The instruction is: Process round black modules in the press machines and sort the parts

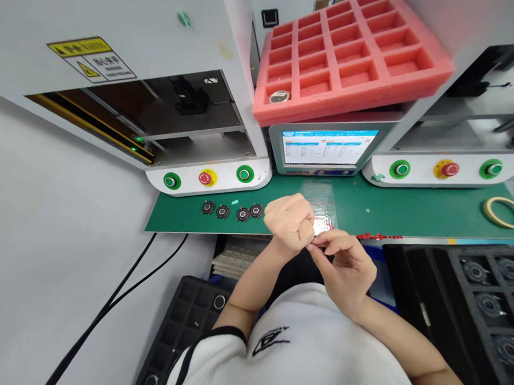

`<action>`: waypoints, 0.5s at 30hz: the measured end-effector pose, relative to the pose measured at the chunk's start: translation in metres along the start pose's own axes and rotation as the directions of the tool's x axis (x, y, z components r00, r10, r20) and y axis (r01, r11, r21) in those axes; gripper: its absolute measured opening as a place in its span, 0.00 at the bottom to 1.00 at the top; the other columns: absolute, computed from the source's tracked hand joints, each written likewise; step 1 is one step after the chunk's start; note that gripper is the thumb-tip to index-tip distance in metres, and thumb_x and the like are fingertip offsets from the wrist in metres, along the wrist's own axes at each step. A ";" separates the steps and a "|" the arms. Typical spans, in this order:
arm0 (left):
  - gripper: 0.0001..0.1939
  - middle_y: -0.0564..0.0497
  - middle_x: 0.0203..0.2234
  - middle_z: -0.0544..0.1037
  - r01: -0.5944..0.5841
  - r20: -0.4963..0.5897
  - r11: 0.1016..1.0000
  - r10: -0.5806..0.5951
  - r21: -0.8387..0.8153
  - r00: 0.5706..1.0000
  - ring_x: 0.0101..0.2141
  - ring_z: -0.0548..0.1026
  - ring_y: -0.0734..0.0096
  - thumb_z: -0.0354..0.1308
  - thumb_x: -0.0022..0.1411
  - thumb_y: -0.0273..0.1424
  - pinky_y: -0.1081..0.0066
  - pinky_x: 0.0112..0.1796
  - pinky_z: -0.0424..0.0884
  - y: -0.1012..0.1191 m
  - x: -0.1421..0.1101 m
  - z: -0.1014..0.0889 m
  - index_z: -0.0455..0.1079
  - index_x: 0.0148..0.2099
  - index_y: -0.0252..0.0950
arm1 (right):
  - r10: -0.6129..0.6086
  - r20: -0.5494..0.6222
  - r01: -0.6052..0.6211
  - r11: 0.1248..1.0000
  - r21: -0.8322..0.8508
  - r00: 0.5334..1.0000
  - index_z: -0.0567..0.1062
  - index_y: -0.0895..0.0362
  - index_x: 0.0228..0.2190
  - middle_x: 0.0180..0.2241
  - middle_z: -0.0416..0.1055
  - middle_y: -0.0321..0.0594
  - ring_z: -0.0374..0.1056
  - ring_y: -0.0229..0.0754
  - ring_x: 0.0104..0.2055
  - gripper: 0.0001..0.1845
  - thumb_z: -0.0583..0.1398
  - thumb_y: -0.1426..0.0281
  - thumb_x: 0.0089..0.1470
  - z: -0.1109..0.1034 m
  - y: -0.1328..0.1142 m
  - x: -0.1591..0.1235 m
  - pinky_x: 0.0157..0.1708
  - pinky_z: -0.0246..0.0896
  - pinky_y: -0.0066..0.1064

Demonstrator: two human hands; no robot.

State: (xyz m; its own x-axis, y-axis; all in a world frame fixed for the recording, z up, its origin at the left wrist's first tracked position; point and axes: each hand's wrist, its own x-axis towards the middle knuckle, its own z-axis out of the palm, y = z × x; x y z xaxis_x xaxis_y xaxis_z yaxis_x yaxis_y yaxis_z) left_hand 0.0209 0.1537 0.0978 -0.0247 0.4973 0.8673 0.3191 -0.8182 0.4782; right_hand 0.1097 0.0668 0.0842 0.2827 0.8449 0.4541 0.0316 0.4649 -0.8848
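Observation:
My left hand (290, 222) is curled into a fist over the front edge of the green mat (409, 213). My right hand (347, 267) meets it with thumb and forefinger pinched. Between them lies a clear film sheet (320, 204) with small red stickers at its near end; both hands pinch at that end, and exactly what the fingertips hold is too small to see. Several round black parts (233, 211) sit in a row on the mat, left of my left hand.
A pink foam tray (352, 55) with one round part rests on a touchscreen (325, 147). Two white machines (159, 97) with green and red buttons flank it. A tape roll (505, 212) lies at right. Black trays (486, 293) with parts stand below.

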 end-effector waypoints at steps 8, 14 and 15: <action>0.09 0.58 0.12 0.54 0.027 -0.036 1.000 -0.028 -0.011 0.999 0.15 0.51 0.79 0.43 0.41 0.18 0.71 0.20 0.46 0.003 0.000 0.003 0.51 0.18 0.37 | -0.079 -0.052 0.077 0.996 -0.048 0.996 0.65 0.54 0.26 0.32 0.73 0.36 0.72 0.37 0.34 0.17 0.64 0.87 0.47 0.002 0.002 -0.001 0.32 0.73 0.30; 0.09 0.57 0.12 0.53 0.012 -0.051 1.000 -0.012 0.003 0.999 0.15 0.51 0.79 0.43 0.41 0.17 0.71 0.20 0.45 -0.001 -0.001 0.004 0.51 0.18 0.36 | -0.115 -0.095 0.107 0.990 -0.088 0.989 0.68 0.55 0.26 0.33 0.77 0.37 0.75 0.38 0.35 0.16 0.65 0.86 0.46 0.005 0.002 -0.001 0.36 0.75 0.32; 0.09 0.57 0.12 0.53 0.012 -0.051 1.000 -0.011 0.012 0.999 0.15 0.51 0.79 0.43 0.40 0.17 0.71 0.20 0.45 -0.002 -0.001 0.004 0.51 0.18 0.37 | -0.129 -0.099 0.119 0.988 -0.098 0.987 0.68 0.55 0.25 0.31 0.77 0.36 0.75 0.38 0.34 0.16 0.65 0.86 0.46 0.005 0.002 -0.001 0.35 0.75 0.32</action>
State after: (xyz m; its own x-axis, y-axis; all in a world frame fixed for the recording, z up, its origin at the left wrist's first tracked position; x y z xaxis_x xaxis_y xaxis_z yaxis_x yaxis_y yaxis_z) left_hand 0.0246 0.1559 0.0951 -0.0769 0.4908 0.8679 0.3299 -0.8089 0.4867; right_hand 0.1047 0.0682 0.0829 0.3697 0.7478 0.5515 0.1590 0.5339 -0.8305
